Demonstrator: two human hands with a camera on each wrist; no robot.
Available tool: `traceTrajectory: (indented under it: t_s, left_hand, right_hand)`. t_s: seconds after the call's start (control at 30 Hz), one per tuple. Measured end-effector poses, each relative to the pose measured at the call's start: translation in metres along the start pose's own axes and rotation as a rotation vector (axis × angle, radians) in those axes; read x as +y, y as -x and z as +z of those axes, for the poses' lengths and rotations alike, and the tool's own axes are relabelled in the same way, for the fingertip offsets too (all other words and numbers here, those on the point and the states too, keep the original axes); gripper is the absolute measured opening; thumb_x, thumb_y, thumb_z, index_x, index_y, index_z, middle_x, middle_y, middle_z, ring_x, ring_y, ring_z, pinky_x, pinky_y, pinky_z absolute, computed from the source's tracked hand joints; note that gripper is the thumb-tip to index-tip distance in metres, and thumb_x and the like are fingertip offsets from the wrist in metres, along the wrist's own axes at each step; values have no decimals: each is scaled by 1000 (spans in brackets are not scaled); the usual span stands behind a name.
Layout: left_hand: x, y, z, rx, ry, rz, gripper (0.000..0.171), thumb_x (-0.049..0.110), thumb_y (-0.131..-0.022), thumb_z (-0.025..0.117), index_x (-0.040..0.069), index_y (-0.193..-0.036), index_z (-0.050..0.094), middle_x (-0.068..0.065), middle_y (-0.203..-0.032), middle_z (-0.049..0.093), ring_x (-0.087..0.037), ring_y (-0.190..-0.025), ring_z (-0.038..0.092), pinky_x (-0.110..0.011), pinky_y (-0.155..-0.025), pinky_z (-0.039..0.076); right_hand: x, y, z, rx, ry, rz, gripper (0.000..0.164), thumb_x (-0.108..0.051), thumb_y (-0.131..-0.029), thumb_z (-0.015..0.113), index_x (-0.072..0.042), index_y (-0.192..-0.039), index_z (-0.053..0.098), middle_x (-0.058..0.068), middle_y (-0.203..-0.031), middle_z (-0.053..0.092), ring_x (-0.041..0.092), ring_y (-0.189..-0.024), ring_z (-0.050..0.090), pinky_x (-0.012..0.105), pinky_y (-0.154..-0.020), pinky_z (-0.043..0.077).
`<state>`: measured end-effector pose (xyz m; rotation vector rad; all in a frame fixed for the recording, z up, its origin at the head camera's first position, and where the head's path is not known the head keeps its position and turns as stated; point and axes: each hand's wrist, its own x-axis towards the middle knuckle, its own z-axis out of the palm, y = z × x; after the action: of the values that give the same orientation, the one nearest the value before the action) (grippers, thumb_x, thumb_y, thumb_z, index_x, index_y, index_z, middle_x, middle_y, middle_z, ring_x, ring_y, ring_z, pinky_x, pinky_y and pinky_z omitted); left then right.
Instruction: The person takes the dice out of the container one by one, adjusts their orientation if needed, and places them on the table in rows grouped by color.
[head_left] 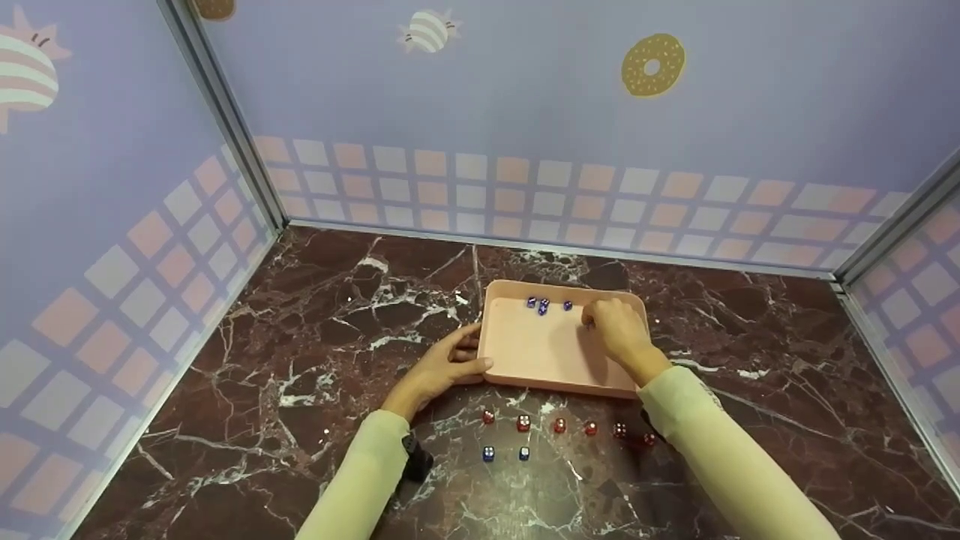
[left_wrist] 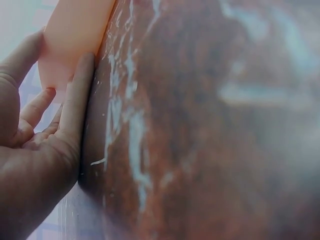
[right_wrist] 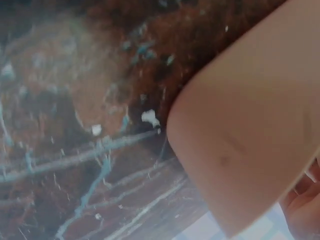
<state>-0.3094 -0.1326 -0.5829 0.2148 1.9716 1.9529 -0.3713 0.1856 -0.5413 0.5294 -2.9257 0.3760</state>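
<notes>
The counter (head_left: pixel 360 360) is glossy and dark reddish brown, marbled with jagged white veins. On it sits a smooth, shallow pink tray (head_left: pixel 525 349), rectangular with rounded corners and a low wall. Inside, near its far side, lie four small blue dice (head_left: pixel 568 305), three clustered and one a little apart. The left hand (head_left: pixel 441 367) touches the tray's left end, fingers extended and spread, thumb at the near corner. The right hand (head_left: pixel 621 331) is over the tray's right part, fingers curled downward; whether they pinch anything, I cannot tell. In front of the tray, six shiny red dice (head_left: pixel 523 423) form a row, with two loose blue cubes (head_left: pixel 488 453) nearer the person.
</notes>
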Motion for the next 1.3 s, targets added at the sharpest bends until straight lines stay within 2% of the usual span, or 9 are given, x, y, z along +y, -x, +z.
traceTrajectory:
  t_s: [0.17, 0.27, 0.47, 0.57, 0.73, 0.9, 1.0, 1.17, 1.3]
  left_hand:
    - [1, 0, 2, 10, 11, 3, 79, 8, -98, 76, 6, -165, 35, -27, -148, 48, -32, -122, 59, -46, -102, 62]
    - [0, 0, 3, 15, 19, 0, 80, 8, -97, 76, 6, -166, 35, -27, -148, 47, -31, -121, 59, -45, -101, 62]
    - [0, -2, 7, 7, 16, -2, 79, 8, -98, 76, 5, -165, 35, -28, -148, 47, -31, -121, 60, -45, -102, 62]
    - [0, -2, 6, 16, 10, 9, 78, 8, -98, 76, 5, -165, 36, -28, -148, 48, -31, -121, 60, -45, -101, 63]
    - [2, 0, 4, 28, 12, 12, 78, 7, -98, 76, 5, -164, 37, -28, -147, 49, -32, -122, 60, -45, -101, 63]
    - [1, 1, 6, 17, 7, 14, 78, 8, -98, 76, 3, -164, 35, -29, -148, 48, -31, -122, 59, -46, -101, 62]
    - [0, 1, 6, 9, 5, 15, 78, 8, -98, 76, 2, -164, 35, -28, -147, 48, -30, -121, 59, -46, -101, 62]
    - [-1, -1, 5, 19, 15, 14, 76, 6, -97, 76, 3, -163, 38, -28, -146, 49, -31, -120, 60, -46, -101, 62]
    - [0, -1, 3, 22, 10, 5, 76, 5, -98, 75, 3, -164, 37, -28, -147, 49, -31, -121, 60, -45, -102, 62]
  right_hand:
    - [6, 4, 0, 47, -82, -52, 22, 15, -76, 70, -4, -77, 81, 10, -85, 80, 33, -83, 75, 51, -78, 65]
    - [11, 7, -1, 36, -151, -51, 18, 13, -74, 72, -2, -74, 82, 10, -80, 79, 31, -82, 74, 50, -80, 65]
    - [17, 16, -5, -47, -266, -8, 11, 4, -77, 85, -3, -71, 81, 6, -72, 77, 12, -66, 60, 26, -64, 54]
    - [15, 19, -8, -77, -301, -8, 14, 4, -77, 89, -4, -69, 81, 6, -72, 77, 7, -63, 56, 20, -58, 49]
    - [6, 26, -8, -70, -261, -3, 17, 10, -73, 82, -6, -66, 80, 3, -70, 76, 10, -65, 56, 25, -60, 51]
    - [1, 35, -6, 14, -176, -37, 22, 12, -68, 74, -8, -63, 80, 2, -69, 76, 17, -67, 65, 39, -68, 62]
    - [1, 38, -5, 42, -150, -69, 24, 12, -67, 70, -9, -62, 80, 4, -72, 77, 24, -71, 70, 46, -72, 64]
    - [-2, 40, -6, 17, -131, -64, 26, 13, -68, 69, -10, -64, 81, 3, -73, 78, 25, -72, 68, 47, -71, 63]
    - [-8, 43, -9, -8, -102, -36, 23, 10, -73, 73, -10, -70, 82, 3, -81, 79, 28, -80, 71, 49, -77, 64]
